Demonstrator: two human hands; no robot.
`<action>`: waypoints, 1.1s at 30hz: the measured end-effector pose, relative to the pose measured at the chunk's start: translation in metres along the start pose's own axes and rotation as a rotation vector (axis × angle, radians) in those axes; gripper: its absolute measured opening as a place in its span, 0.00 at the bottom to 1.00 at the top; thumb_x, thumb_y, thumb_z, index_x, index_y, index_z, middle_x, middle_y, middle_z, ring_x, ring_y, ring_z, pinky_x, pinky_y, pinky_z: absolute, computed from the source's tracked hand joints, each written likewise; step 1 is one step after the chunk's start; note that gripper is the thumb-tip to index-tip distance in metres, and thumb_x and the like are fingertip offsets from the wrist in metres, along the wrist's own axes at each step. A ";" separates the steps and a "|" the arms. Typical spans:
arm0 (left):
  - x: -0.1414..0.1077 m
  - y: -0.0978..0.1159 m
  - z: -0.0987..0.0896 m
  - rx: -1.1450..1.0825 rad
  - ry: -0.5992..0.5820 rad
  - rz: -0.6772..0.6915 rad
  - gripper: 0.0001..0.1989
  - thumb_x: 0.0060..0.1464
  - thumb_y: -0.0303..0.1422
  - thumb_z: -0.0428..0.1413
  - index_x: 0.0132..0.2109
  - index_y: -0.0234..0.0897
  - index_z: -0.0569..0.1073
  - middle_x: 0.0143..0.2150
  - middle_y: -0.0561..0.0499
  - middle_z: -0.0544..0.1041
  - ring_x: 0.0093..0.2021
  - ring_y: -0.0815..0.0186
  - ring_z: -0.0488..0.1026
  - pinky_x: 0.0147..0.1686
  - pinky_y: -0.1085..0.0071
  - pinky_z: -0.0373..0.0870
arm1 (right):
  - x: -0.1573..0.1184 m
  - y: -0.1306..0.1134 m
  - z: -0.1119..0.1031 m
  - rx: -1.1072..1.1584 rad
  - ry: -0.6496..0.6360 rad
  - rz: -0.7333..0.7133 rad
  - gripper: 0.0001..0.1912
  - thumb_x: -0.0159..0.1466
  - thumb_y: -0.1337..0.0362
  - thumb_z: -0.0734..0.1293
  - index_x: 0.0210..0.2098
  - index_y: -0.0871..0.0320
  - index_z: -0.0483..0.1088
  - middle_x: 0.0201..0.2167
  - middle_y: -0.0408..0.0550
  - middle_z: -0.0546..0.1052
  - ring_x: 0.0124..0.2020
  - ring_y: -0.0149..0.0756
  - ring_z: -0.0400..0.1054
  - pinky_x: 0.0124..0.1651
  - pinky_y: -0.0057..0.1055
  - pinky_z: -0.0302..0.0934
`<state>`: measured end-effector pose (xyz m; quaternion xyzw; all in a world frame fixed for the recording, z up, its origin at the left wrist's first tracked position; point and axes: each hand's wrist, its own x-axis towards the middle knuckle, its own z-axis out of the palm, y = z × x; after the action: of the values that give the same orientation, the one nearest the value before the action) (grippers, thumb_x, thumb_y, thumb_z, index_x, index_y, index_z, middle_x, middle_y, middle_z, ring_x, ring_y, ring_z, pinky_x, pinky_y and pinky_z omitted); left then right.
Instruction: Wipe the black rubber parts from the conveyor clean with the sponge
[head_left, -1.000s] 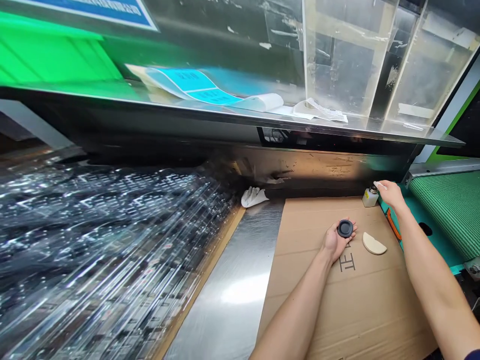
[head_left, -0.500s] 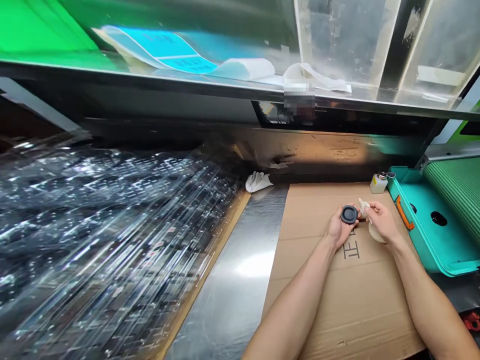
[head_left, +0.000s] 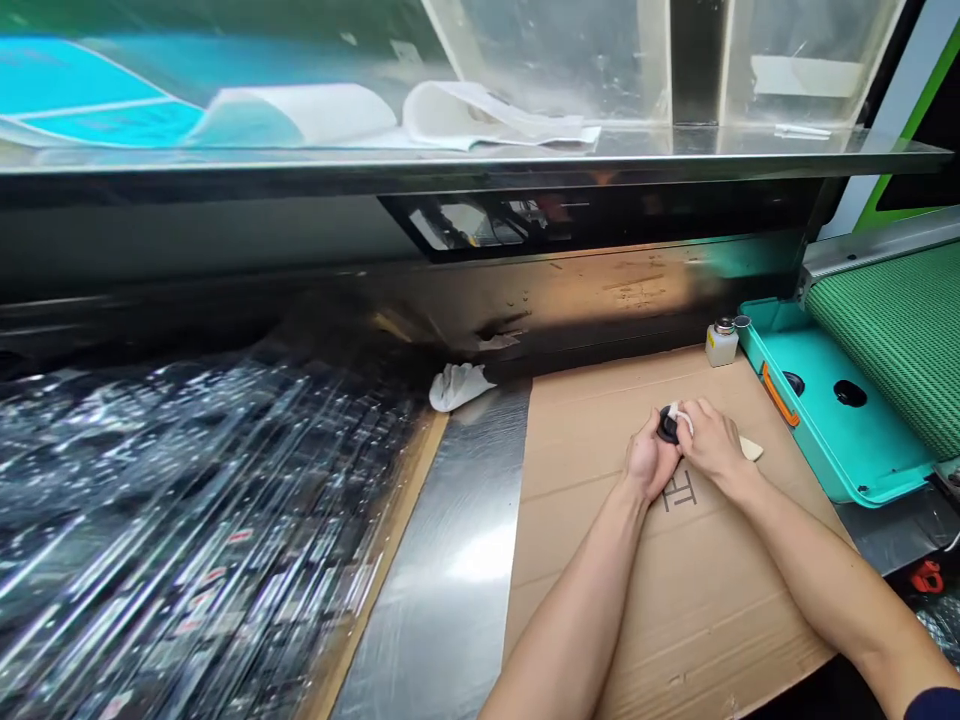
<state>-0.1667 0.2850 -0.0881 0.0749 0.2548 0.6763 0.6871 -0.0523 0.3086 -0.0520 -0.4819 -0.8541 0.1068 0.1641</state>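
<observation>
The left hand (head_left: 649, 456) curls around a round black rubber disc (head_left: 666, 426), and the right hand (head_left: 712, 443) pinches a small white cloth (head_left: 680, 419) tight against the disc's top.

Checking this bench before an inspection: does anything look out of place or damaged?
A crumpled white cloth lies bunched at the back edge of the bare steel sheet, off the brown cardboard, looking left behind. The black panel behind it looks scuffed, with a torn-looking mark just above the cloth.
</observation>
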 end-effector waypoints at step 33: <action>-0.002 -0.001 -0.005 0.050 0.012 -0.066 0.18 0.67 0.40 0.48 0.53 0.34 0.75 0.53 0.41 0.79 0.57 0.55 0.74 0.63 0.52 0.64 | -0.011 -0.019 0.014 0.137 0.034 -0.016 0.09 0.70 0.61 0.60 0.44 0.53 0.70 0.48 0.46 0.75 0.41 0.36 0.70 0.38 0.30 0.55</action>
<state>-0.1683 0.2818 -0.0927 0.0794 0.2779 0.6472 0.7054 -0.0673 0.2891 -0.0608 -0.4645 -0.8456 0.1556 0.2122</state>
